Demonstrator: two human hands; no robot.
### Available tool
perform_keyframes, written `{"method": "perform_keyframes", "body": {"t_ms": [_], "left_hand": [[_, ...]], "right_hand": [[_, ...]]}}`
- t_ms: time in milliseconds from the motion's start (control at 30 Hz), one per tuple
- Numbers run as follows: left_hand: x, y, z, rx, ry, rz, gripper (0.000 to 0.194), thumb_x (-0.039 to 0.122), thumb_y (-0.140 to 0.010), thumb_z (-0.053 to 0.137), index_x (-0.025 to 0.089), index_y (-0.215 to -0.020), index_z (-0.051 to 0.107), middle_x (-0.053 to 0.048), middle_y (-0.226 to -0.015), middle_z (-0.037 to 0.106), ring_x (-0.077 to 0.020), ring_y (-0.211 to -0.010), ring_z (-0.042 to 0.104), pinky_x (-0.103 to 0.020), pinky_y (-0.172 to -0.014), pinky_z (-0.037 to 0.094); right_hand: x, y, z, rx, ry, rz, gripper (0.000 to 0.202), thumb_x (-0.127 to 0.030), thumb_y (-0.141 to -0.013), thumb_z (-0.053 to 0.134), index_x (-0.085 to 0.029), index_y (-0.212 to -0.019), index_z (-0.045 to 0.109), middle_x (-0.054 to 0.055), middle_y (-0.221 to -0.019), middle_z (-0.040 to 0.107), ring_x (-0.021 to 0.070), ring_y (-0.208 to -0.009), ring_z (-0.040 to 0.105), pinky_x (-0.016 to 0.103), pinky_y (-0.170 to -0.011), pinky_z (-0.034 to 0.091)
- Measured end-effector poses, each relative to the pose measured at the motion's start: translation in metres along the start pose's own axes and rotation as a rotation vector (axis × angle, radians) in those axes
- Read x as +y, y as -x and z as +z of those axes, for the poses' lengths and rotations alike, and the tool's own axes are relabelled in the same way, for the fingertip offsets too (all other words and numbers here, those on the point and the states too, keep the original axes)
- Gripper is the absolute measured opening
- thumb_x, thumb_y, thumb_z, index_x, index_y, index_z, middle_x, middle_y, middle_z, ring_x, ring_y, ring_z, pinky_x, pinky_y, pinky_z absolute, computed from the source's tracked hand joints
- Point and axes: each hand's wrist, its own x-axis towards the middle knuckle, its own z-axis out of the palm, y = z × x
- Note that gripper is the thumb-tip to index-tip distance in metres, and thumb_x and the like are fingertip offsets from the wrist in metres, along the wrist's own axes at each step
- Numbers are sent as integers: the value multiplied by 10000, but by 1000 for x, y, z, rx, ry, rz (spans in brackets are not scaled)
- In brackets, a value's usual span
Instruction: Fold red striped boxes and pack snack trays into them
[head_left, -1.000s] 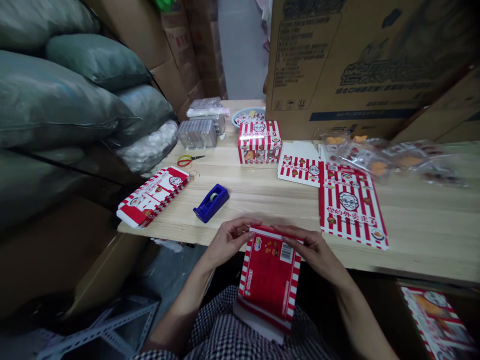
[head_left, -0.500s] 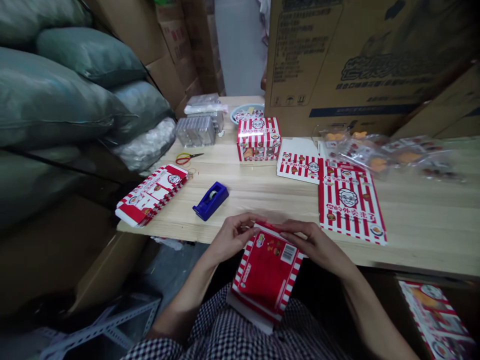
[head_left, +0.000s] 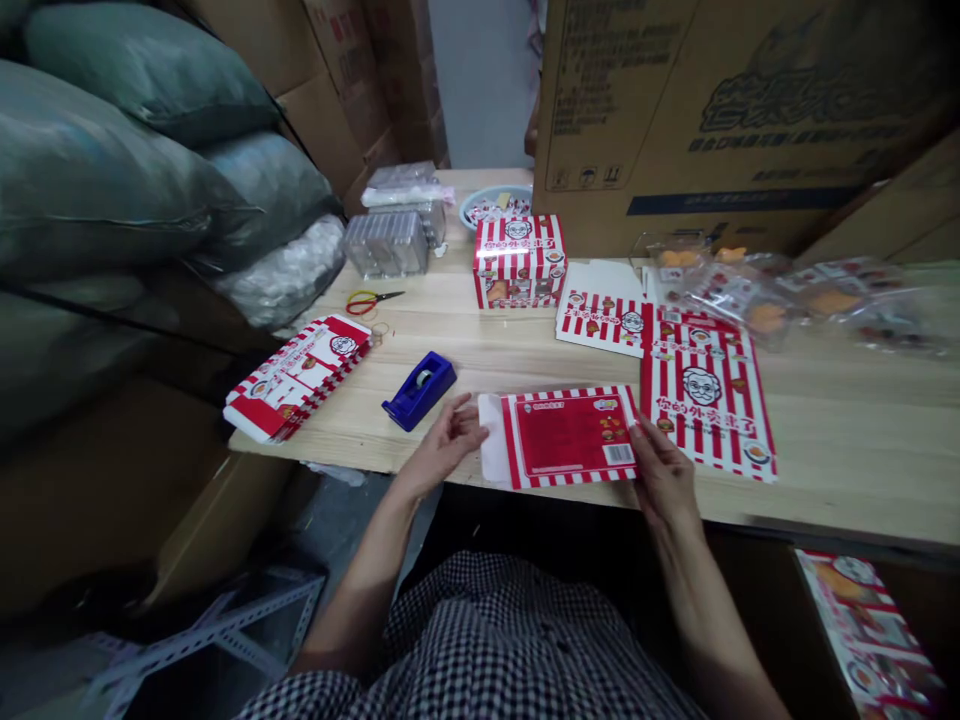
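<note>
A flat red and white striped carton (head_left: 559, 440) lies crosswise over the table's front edge, its barcode panel facing up. My right hand (head_left: 667, 475) grips its right end, thumb on top. At the other end is a plain white flap (head_left: 493, 440). My left hand (head_left: 444, 445) is beside that flap with bent fingers apart, the thumb tip at its edge; I cannot tell whether they touch. Left of the hands sits a blue tape dispenser (head_left: 420, 390). Flat printed cartons (head_left: 705, 390) lie to the right, and an assembled striped box (head_left: 520, 262) stands behind.
Scissors (head_left: 373, 301) and a stack of folded cartons (head_left: 300, 375) lie on the left. Clear plastic cases (head_left: 386, 243) and a bowl of small packets (head_left: 469, 210) are at the back. Bagged orange pieces (head_left: 765, 310) lie right, before a large cardboard box (head_left: 600, 120). Full sacks (head_left: 97, 190) are piled left.
The carton has risen from my lap to the table edge and turned sideways. My right hand has shifted to its right end, and my left hand has come off its top edge.
</note>
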Motion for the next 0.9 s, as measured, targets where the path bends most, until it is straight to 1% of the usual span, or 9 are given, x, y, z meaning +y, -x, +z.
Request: {"method": "perform_keyframes", "body": {"t_ms": [100, 200, 333, 433, 500, 533, 667, 767, 900], "left_hand": [[-19, -1, 22, -11, 100, -114, 870, 312, -706, 854, 199, -1428, 382, -126, -1214, 690, -250, -1041, 689, -420, -931, 547], [-21, -5, 34, 53, 62, -105, 953, 256, -610, 905, 211, -1419, 405, -83, -1176, 705, -236, -1020, 689, -386, -935, 548], [-14, -5, 34, -8, 74, -65, 1078, 218, -583, 912, 223, -1492, 333, -121, -1357, 617, -272, -1203, 614, -416, -1036, 496], [-16, 3, 36, -71, 264, -19, 1140, 164, -564, 908, 277, -1519, 296, -114, -1508, 490, -279, -1329, 524, -415, -1101, 444], [-22, 9, 43, -76, 431, 19, 1059, 162, -567, 900, 292, -1476, 372, -95, -1518, 484, -270, -1325, 534, -422, -1117, 427], [-27, 11, 48, -72, 482, 20, 971, 167, -572, 899, 271, -1424, 445, -95, -1479, 528, -267, -1291, 565, -430, -1118, 427], [-44, 13, 69, 31, 492, -81, 591, 197, -602, 907, 160, -1137, 659, -107, -1172, 728, -248, -1090, 685, -430, -1078, 468], [-51, 7, 78, 138, 526, -90, 475, 247, -616, 913, 155, -1032, 701, -81, -1062, 760, -225, -1006, 708, -392, -1026, 512], [-56, 1, 81, 217, 547, -90, 406, 324, -640, 903, 132, -941, 709, -79, -969, 767, -214, -929, 721, -353, -922, 563]], "right_hand": [[25, 14, 13, 68, 57, -70, 557, -432, -731, 804, -174, -1216, 714, 113, -1136, 755, 256, -994, 719, 453, -939, 556], [38, 18, 19, 81, 85, -99, 577, -443, -733, 790, -151, -1224, 705, 125, -1150, 748, 267, -1012, 714, 451, -949, 548], [42, 15, 15, 95, 72, -99, 580, -440, -725, 791, -135, -1211, 704, 122, -1073, 768, 259, -942, 725, 428, -894, 566], [45, 15, 12, 121, 48, -94, 575, -449, -725, 781, -137, -1202, 702, 113, -1044, 772, 248, -915, 724, 417, -875, 570], [48, 18, 15, 136, 25, -85, 596, -463, -731, 770, -148, -1230, 682, 100, -1030, 773, 236, -894, 725, 413, -871, 572], [49, 20, 17, 137, 14, -78, 604, -467, -732, 769, -154, -1239, 673, 92, -1027, 773, 228, -883, 726, 409, -870, 572], [55, 31, 27, 100, -18, -28, 581, -462, -714, 790, -164, -1200, 675, 74, -1009, 772, 207, -850, 732, 384, -857, 581], [56, 39, 30, 82, -35, 13, 562, -477, -725, 787, -188, -1190, 659, 60, -986, 771, 204, -817, 736, 380, -808, 599], [59, 46, 29, 102, -48, 37, 550, -483, -733, 787, -219, -1188, 627, 38, -951, 762, 191, -764, 730, 369, -754, 609]]}}
